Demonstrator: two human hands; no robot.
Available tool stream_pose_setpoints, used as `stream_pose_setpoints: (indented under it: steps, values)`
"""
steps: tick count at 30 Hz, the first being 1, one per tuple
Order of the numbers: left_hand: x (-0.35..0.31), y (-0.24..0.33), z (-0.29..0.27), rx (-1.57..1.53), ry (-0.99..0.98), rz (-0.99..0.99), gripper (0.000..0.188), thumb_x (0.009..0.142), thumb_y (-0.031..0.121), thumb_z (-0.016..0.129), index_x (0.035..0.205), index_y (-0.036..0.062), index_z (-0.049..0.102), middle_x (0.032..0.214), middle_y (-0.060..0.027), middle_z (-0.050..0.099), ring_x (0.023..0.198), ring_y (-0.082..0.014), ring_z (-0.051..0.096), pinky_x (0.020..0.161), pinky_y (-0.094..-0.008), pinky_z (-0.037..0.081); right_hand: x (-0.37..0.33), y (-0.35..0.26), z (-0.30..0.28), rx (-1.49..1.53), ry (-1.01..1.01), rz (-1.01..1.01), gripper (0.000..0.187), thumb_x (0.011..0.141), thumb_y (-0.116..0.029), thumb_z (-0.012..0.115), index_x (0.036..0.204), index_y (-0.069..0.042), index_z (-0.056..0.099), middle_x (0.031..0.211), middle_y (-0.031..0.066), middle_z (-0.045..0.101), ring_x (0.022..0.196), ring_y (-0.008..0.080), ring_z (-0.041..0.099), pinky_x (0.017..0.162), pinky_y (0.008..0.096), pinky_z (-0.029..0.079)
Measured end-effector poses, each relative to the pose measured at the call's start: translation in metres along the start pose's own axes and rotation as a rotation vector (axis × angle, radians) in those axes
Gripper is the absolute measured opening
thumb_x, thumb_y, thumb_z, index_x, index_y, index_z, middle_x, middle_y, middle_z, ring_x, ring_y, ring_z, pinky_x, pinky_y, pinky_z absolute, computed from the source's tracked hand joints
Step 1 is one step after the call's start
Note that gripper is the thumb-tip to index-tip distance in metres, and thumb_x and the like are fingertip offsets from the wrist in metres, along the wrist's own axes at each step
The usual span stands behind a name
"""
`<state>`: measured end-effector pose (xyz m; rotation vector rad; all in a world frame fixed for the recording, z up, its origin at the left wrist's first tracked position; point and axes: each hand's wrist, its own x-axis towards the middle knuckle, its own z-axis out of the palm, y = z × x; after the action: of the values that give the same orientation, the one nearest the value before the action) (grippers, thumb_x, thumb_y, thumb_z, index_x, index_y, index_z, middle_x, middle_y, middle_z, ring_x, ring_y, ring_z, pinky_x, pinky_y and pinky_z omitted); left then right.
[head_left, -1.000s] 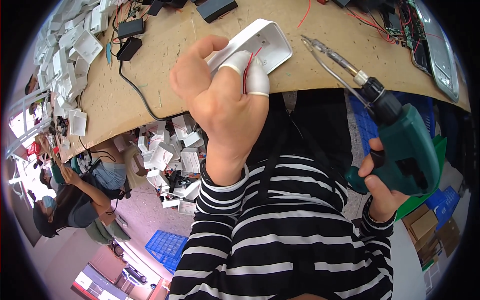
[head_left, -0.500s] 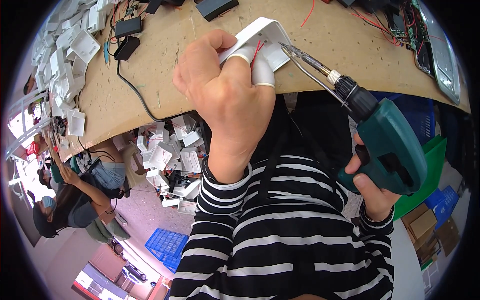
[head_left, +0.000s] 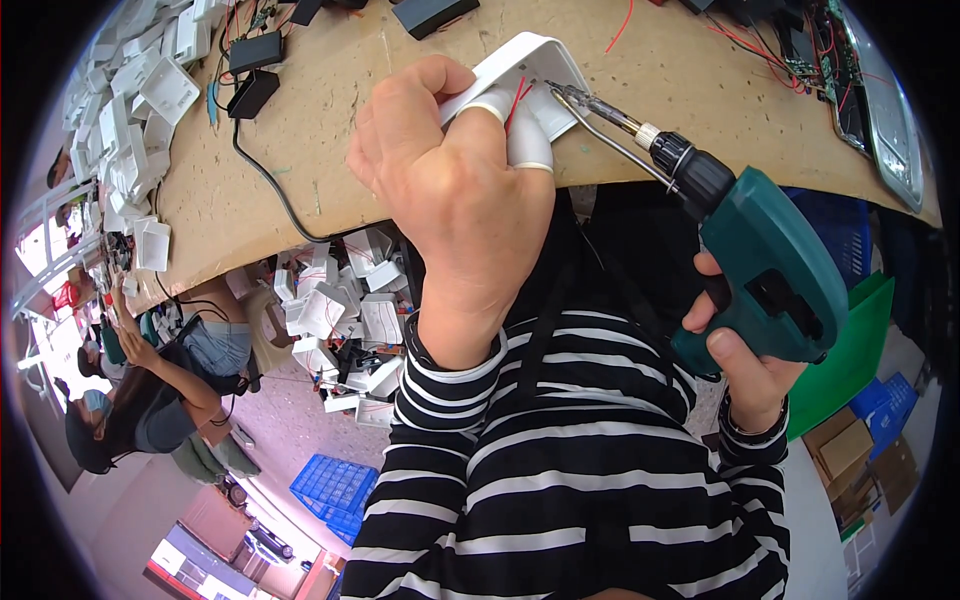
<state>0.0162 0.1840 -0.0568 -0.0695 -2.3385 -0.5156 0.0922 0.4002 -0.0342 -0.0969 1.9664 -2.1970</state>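
Note:
My left hand is closed on a white plastic housing, which it keeps tilted at the table's near edge. White finger covers sit on two of its fingers, and a thin red wire shows beside them inside the housing. Wrapped round the handle of a green soldering gun is my right hand. The gun's metal tip and the thin tube beneath it reach into the housing's open side. Whether the tip touches anything inside I cannot tell.
White housings lie heaped at the table's left. A black cable crosses the wooden table. Black boxes stand at the back; circuit boards and red wires lie at right. Below the edge is a pile of white parts. A co-worker sits at left.
The soldering gun has shifted left, bringing its tip further into the housing. My left hand and the housing have barely moved.

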Motion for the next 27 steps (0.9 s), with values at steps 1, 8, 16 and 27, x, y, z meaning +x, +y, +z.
stream_pose_setpoints:
  steps: [1,8,16,27]
  values:
    - [0.0000,0.0000,0.0001,0.000,-0.002,-0.001,0.012,0.055,0.003,0.066,0.056,0.0003,0.054,0.088,-0.0086,0.053,0.079,-0.0250,0.047,0.073,-0.0360,0.031,0.0008,0.0002,0.0012,0.008,0.017,-0.002,0.064,0.072,-0.006,0.062,0.128,0.005,0.033,0.110,0.0262,0.052,0.073,0.0205,0.058,0.062,0.0288,0.049]
    - [0.0000,-0.0006,0.0006,0.001,0.004,-0.003,0.012,0.056,0.004,0.066,0.057,-0.0001,0.055,0.088,-0.0078,0.052,0.077,-0.0246,0.046,0.071,-0.0358,0.032,0.0067,-0.0011,0.0043,0.002,0.039,0.003,0.064,0.072,-0.008,0.062,0.127,0.005,0.033,0.105,0.0248,0.054,0.067,0.0197,0.058,0.059,0.0276,0.049]
    - [0.0001,-0.0003,0.0012,0.006,0.006,-0.006,0.012,0.056,0.004,0.066,0.057,0.0004,0.055,0.088,-0.0080,0.052,0.077,-0.0248,0.046,0.070,-0.0360,0.032,0.0079,-0.0012,0.0009,0.044,-0.001,0.013,0.058,0.073,-0.001,0.060,0.125,0.005,0.035,0.107,0.0231,0.054,0.072,0.0187,0.057,0.063,0.0279,0.049]
    - [0.0006,-0.0014,0.0016,-0.007,0.004,-0.004,0.011,0.055,0.003,0.065,0.057,0.0001,0.055,0.088,-0.0082,0.052,0.077,-0.0249,0.046,0.069,-0.0360,0.032,0.0079,-0.0068,0.0038,0.051,-0.011,0.032,0.045,0.075,0.004,0.059,0.116,0.007,0.043,0.102,0.0186,0.055,0.075,0.0175,0.057,0.066,0.0280,0.049]
